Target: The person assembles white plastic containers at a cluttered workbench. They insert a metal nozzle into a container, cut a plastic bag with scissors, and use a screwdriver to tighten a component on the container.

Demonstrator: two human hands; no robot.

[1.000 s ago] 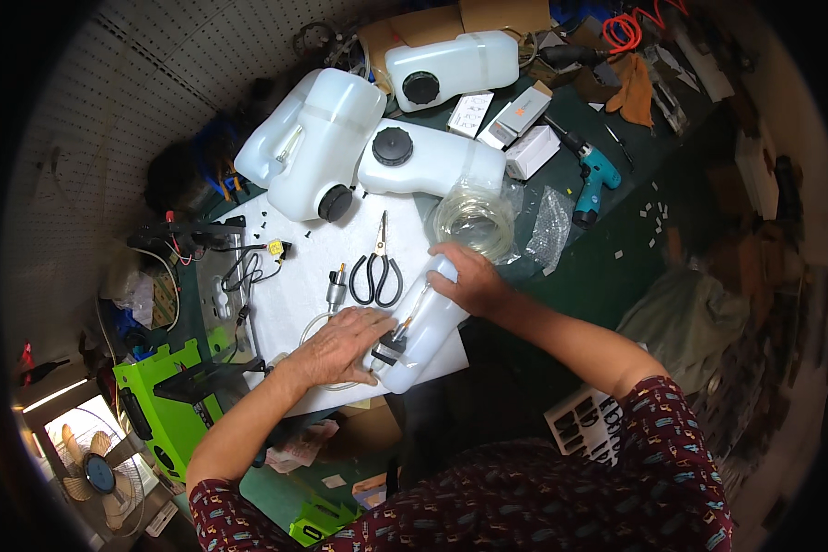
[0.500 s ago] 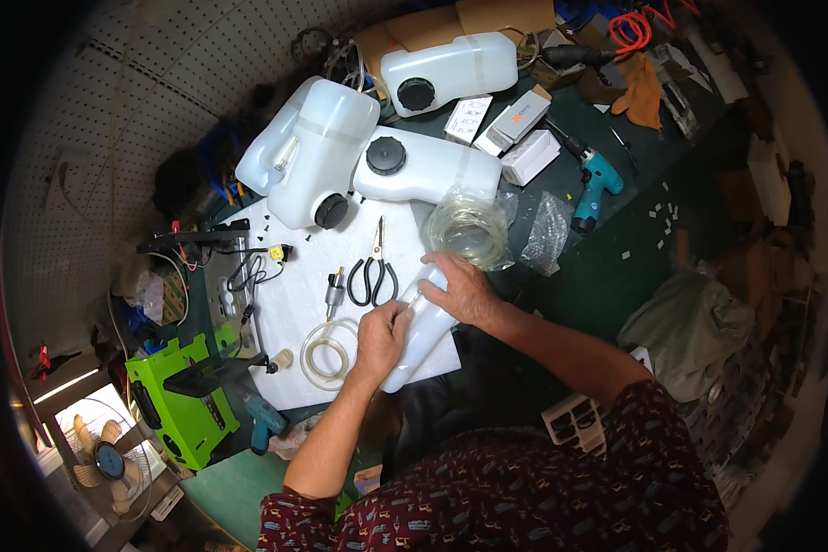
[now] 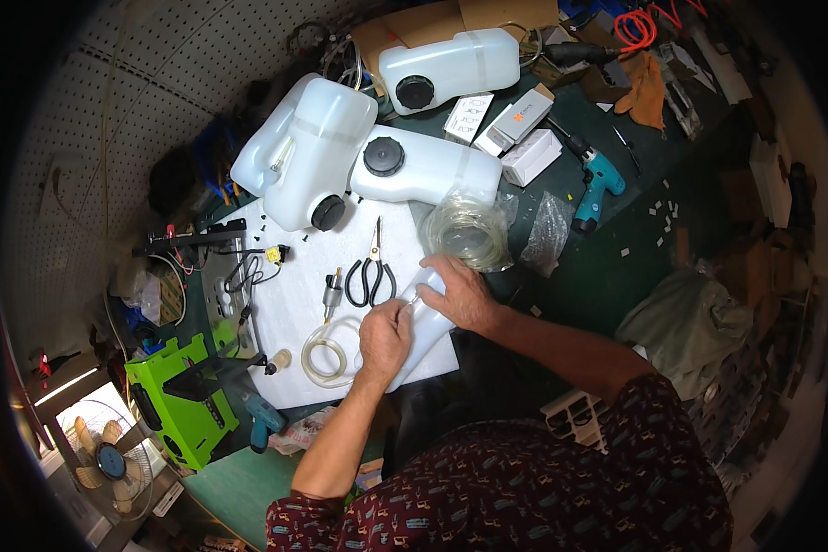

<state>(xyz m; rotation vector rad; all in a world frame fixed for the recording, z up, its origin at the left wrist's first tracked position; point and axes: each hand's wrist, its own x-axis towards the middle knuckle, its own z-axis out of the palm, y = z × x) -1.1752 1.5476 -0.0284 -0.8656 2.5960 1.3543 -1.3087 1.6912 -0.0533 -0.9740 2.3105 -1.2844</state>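
A translucent white plastic tank is tilted between my hands at the near edge of a white foam sheet. My right hand grips its far end, thumb bent toward the middle. Closed against the tank's left side is my left hand. A small, pale fitting lies between the two thumbs, too small to make out. Left of my left hand sit a coil of clear tube and a small metal cylinder with a brass tip. Black-handled scissors lie just beyond it.
Several larger white tanks with black caps stand at the back. A bagged coil of clear hose lies beyond my right hand. Small boxes and a teal drill are at the right, a green metal housing at the left.
Both hands keep their hold on the tank. The tank's near end and my left hand have shifted slightly to the right; otherwise the scene is almost the same.
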